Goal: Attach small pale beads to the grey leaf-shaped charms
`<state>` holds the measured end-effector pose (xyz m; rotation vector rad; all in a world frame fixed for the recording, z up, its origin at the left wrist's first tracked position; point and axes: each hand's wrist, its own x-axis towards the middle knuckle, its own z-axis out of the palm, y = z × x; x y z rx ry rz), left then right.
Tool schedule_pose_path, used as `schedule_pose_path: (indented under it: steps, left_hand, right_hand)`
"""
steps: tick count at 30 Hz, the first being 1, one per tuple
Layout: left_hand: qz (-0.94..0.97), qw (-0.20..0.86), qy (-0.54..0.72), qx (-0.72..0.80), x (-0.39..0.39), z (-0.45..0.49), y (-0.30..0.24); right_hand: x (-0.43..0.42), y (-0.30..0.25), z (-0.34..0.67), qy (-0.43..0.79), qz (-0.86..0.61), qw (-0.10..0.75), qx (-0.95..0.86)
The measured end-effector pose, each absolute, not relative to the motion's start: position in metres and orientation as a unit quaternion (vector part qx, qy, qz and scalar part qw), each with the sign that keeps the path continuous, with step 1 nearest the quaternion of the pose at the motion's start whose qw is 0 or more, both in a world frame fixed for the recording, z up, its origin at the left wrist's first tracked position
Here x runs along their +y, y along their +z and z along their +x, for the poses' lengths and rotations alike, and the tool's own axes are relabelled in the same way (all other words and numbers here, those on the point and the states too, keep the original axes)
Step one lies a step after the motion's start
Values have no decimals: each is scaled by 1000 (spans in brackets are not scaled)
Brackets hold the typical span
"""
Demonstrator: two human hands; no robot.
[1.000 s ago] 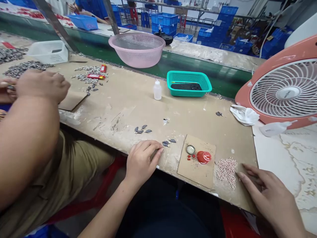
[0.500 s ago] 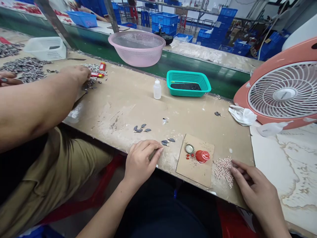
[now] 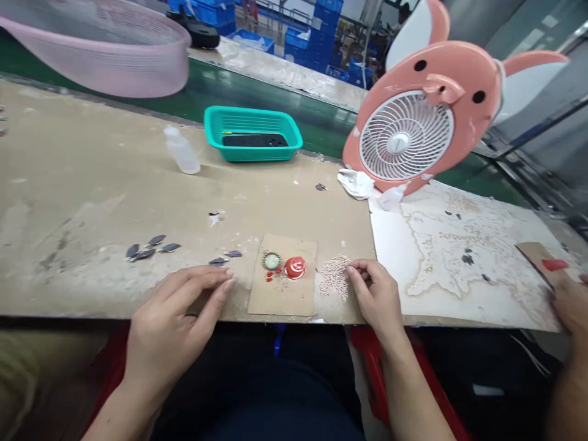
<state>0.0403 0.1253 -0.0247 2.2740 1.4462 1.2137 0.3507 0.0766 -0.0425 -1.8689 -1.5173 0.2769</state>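
Note:
My left hand (image 3: 177,318) rests at the table's front edge, its thumb and forefinger tips close together; anything between them is too small to make out. Just beyond those tips lie dark leaf-shaped pieces (image 3: 233,253), with several more leaf pieces (image 3: 144,253) farther left. My right hand (image 3: 377,295) has its fingertips drawn together at the right side of a pile of tiny pale pink beads (image 3: 334,278). What they pinch, if anything, is hidden. Between my hands is a cardboard square (image 3: 280,300) bearing a bottle cap (image 3: 272,261), a glossy red blob (image 3: 294,267) and small red bits.
A translucent bottle (image 3: 182,152) and a green basket (image 3: 253,153) holding a black phone stand behind. At back left is a pink colander (image 3: 124,67). A pink fan (image 3: 416,116) stands back right, beside stained white paper (image 3: 427,245). Another person's hand (image 3: 572,303) is at the far right.
The view has swung right, so the neighbour on the left has mostly left the picture and a hand at the far right appears. Both my hands keep nearly the same places on the table.

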Motion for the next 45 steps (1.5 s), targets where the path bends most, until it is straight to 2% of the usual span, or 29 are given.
schedule_pose_path:
  steps: [8, 16, 20, 24, 31, 36, 41, 45]
  left_hand:
    - [777, 116, 409, 464, 127, 63, -17]
    - [800, 145, 413, 409, 115, 76, -13]
    - [812, 168, 410, 380, 109, 84, -6]
    - [808, 205, 406, 373, 105, 91, -5]
    - [811, 230, 394, 366, 101, 97, -4]
    - [807, 251, 392, 363, 99, 100, -4]
    - [792, 297, 394, 360, 95, 103, 0]
    - [734, 415, 391, 369, 92, 113, 10]
  right_hand:
    - [80, -37, 348, 105, -729, 354, -577]
    - [68, -32, 343, 152, -697, 462, -527]
    - [66, -35, 340, 183, -685, 484, -513]
    - [66, -36, 338, 178, -693, 469, -517]
    - [65, -35, 341, 129, -732, 386, -546]
    - [65, -39, 345, 127, -732, 371, -558]
    - [61, -34, 341, 142, -707, 416, -554]
    - [51, -17, 330, 162, -655, 479, -561]
